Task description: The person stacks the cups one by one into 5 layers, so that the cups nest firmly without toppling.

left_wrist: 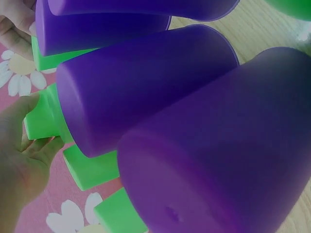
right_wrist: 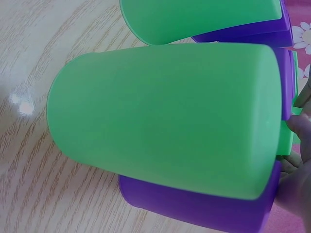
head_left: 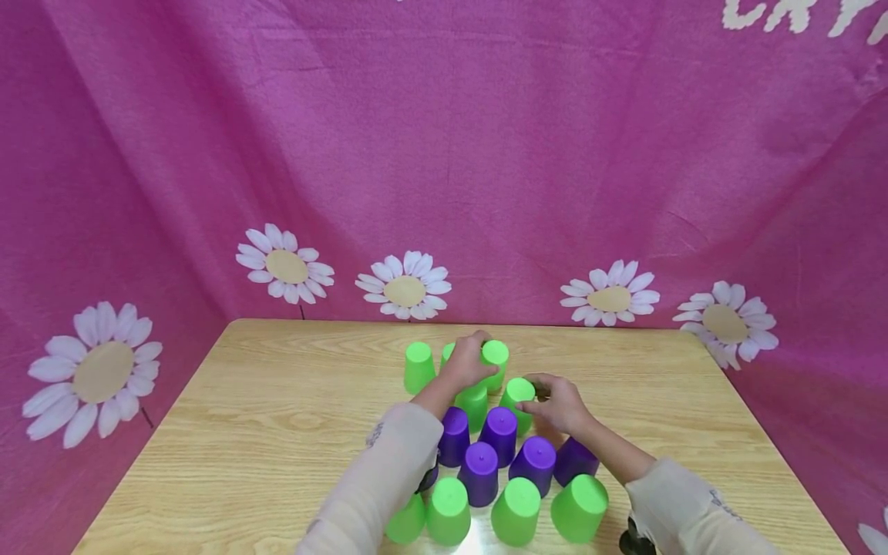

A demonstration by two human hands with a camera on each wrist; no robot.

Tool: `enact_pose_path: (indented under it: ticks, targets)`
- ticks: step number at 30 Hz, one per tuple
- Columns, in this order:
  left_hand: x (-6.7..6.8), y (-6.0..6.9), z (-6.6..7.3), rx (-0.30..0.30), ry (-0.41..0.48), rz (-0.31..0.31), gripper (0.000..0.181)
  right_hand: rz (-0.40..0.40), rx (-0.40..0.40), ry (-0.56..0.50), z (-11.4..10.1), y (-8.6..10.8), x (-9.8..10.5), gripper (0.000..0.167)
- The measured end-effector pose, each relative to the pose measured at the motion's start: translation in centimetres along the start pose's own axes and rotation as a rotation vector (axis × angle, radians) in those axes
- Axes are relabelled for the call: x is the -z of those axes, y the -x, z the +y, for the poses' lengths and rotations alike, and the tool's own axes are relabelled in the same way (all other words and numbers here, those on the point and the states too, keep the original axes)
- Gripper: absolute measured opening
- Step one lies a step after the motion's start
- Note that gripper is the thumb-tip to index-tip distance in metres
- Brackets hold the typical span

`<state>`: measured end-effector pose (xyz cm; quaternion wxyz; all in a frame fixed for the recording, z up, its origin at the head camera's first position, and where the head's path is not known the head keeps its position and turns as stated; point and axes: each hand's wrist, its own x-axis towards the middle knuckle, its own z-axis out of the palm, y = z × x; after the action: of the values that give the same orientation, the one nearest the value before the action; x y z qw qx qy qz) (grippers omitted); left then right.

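Observation:
Upside-down plastic cups stand in rows on the table. My left hand (head_left: 469, 364) reaches over the rows and grips a green cup (head_left: 496, 364) in the back row. Just nearer, my right hand (head_left: 559, 404) holds another green cup (head_left: 517, 402) between thumb and fingers. In the left wrist view, the left hand (left_wrist: 24, 167) has thumb and fingers around the green cup (left_wrist: 43, 116), beyond large purple cups (left_wrist: 141, 87). The right hand (right_wrist: 294, 189) shows at the right wrist view's edge, partly hidden behind a near green cup (right_wrist: 165, 119).
Several purple cups (head_left: 479, 472) stand in the middle rows, and green cups (head_left: 516, 510) stand in the front row. Two more green cups, one a back-left cup (head_left: 418, 368), are beside the left hand. A pink cloth with daisies (head_left: 444, 154) hangs behind the wooden table (head_left: 277, 432).

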<state>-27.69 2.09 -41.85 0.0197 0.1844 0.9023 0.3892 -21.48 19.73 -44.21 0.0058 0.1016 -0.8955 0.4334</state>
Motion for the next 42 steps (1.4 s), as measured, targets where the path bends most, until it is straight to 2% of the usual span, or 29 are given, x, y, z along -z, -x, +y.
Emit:
enact_pose_path:
  ticks: [7,13,16,19,24,26,30,35,42]
  targets:
    - [-0.5,-0.6,0.3,0.043,-0.077,-0.014,0.053,0.006,0.001,-0.005,0.0,0.1,0.1,0.039]
    - [-0.6,-0.7,0.8,0.109,-0.163,-0.036,0.054,0.008,0.001,-0.008,0.0,0.1,0.1,0.039]
    - [-0.8,-0.5,1.1,0.141,-0.177,-0.048,0.055,0.009,-0.001,-0.005,-0.1,0.1,0.1,0.04]
    - [-0.9,-0.5,1.2,0.148,-0.178,-0.052,0.055,0.009,-0.002,-0.003,0.0,0.1,0.0,0.04]
    - [-1.3,-0.5,1.2,0.141,-0.255,-0.062,0.051,0.016,0.0,0.001,0.2,0.0,0.0,0.039]
    - [-1.4,-0.6,1.3,0.14,-0.281,-0.057,0.049,0.018,-0.003,-0.004,0.3,-0.1,-0.1,0.038]
    - [-1.6,-0.5,1.5,0.165,-0.276,-0.033,0.043,0.017,0.004,-0.015,0.4,-0.1,-0.1,0.037]
    - [-1.7,-0.5,1.9,0.188,-0.291,0.006,0.028,0.017,0.008,-0.014,0.3,-0.1,-0.1,0.036]
    - [-1.7,-0.5,2.3,0.19,-0.354,0.016,0.027,0.019,0.006,0.0,0.2,0.1,0.0,0.035]
